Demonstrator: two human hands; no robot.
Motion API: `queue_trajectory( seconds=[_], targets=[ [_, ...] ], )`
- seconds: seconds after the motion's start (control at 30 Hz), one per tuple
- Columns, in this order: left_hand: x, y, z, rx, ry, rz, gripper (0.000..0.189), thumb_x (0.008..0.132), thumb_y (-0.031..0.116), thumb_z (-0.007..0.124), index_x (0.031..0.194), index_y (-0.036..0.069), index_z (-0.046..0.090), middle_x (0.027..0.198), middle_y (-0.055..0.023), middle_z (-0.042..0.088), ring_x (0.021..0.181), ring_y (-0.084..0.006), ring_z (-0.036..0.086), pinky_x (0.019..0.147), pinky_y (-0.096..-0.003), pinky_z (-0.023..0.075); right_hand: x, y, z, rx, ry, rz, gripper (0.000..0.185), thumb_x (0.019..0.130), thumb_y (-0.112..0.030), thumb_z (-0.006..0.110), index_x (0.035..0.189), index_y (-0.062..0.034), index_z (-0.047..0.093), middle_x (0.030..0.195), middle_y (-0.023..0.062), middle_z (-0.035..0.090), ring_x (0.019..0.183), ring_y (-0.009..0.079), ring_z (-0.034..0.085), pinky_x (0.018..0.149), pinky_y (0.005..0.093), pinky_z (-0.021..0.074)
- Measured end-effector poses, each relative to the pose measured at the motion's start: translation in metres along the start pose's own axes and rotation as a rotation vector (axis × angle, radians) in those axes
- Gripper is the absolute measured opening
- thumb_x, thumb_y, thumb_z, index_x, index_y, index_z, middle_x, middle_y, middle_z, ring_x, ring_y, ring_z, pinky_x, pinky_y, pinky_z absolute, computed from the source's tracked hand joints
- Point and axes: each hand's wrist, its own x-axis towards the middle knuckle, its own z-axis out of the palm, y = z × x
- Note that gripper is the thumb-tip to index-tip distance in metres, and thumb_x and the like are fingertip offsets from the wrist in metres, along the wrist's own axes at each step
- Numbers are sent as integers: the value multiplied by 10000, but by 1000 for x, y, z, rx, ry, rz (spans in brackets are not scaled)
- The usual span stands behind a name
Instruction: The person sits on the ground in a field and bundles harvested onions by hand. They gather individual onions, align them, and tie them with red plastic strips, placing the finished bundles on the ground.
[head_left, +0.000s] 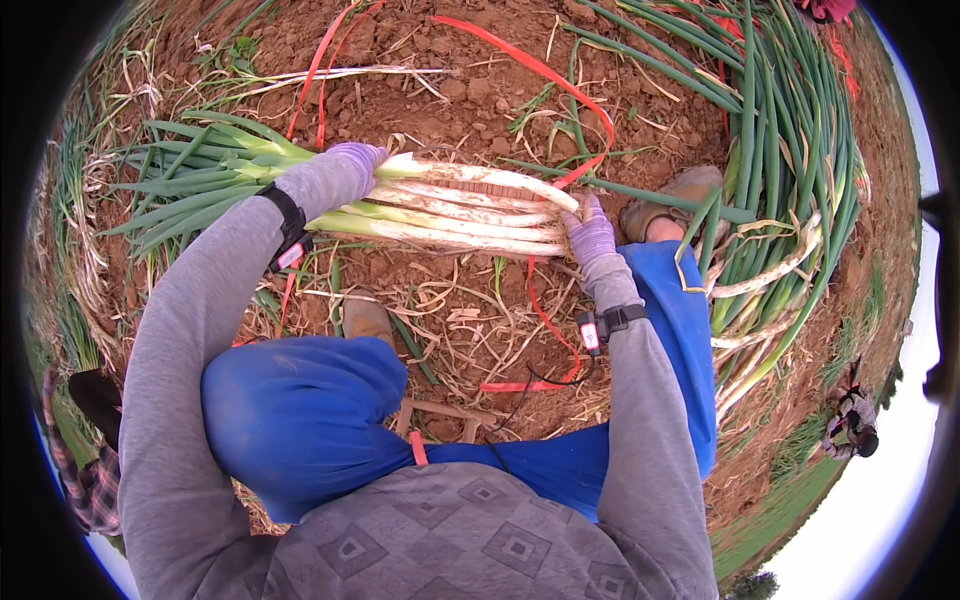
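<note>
A small bundle of large green onions (465, 217) lies crosswise before me, white stalks to the right and green leaves to the left. My left hand (358, 171), in a purple knit glove, rests on the upper stalks where they turn green; its fingers are partly hidden, so its grip is unclear. My right hand (589, 229), gloved alike, holds the root end of the uppermost stalk. Beneath the bundle, red plastic ribbon (536, 67) runs over the soil, one strip at the left and one at the right.
A large heap of green onions (795, 127) lies at the right, beside my shoe (679, 199). More onions (82, 300) lie along the left edge. Dry leaves and clods cover the soil. A person (97, 480) is at the lower left, another (853, 424) far off at the right.
</note>
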Motion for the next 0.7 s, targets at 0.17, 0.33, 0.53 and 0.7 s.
queue_trajectory(
  seconds=[0.17, 0.33, 0.53, 0.7],
  targets=[
    [8, -1, -3, 72, -23, 33, 492, 924, 280, 719, 1333, 33, 601, 1184, -236, 715, 1109, -425, 684, 951, -479, 561, 5, 14, 8, -113, 95, -142, 582, 929, -239, 745, 1422, -6, 540, 1328, 285, 634, 1256, 432, 607, 1050, 456, 495],
    [6, 1, -10, 37, -33, 67, 502, 936, 268, 703, 1354, 14, 588, 1196, -254, 706, 1128, -430, 673, 971, -481, 547, 12, 27, 14, -120, 74, -82, 619, 921, -312, 763, 1407, 17, 563, 1332, 283, 633, 1269, 444, 591, 1079, 468, 474],
    [2, 35, -20, -35, -52, -89, 712, 981, 571, 619, 1397, -5, 569, 1283, -246, 678, 1208, -393, 650, 1028, -474, 517, 21, 32, 26, 50, 57, -23, 632, 969, -492, 670, 1298, 46, 644, 1290, 291, 657, 1250, 453, 598, 1072, 475, 474],
    [10, 68, -4, 32, 155, -206, 853, 940, 742, 547, 1438, 51, 573, 1294, -201, 694, 1202, -359, 668, 1011, -481, 524, 30, 41, 47, -61, 184, 20, 754, 999, -618, 557, 1270, 80, 637, 1260, 326, 660, 1210, 472, 616, 1046, 493, 477]
  ],
)
